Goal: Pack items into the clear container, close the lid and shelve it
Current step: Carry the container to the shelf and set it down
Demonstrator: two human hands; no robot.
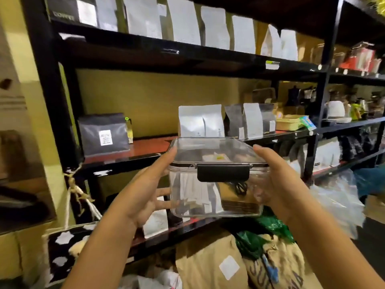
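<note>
I hold the clear container (216, 197) in the air in front of a black shelving unit, level with its middle shelf (145, 148). Its clear lid (212, 149) is down and the black latch (223, 172) on the near side is shut. White sachets, a brown packet and a dark item show through its walls. My left hand (145, 190) grips the left side with the thumb on the lid. My right hand (279, 184) grips the right side the same way.
On the middle shelf stand a dark bag (103, 133) at left and silver pouches (201, 120) behind the container. White pouches (183, 21) line the top shelf. Brown paper sacks (210, 265) and a spotted bag (62, 253) lie below.
</note>
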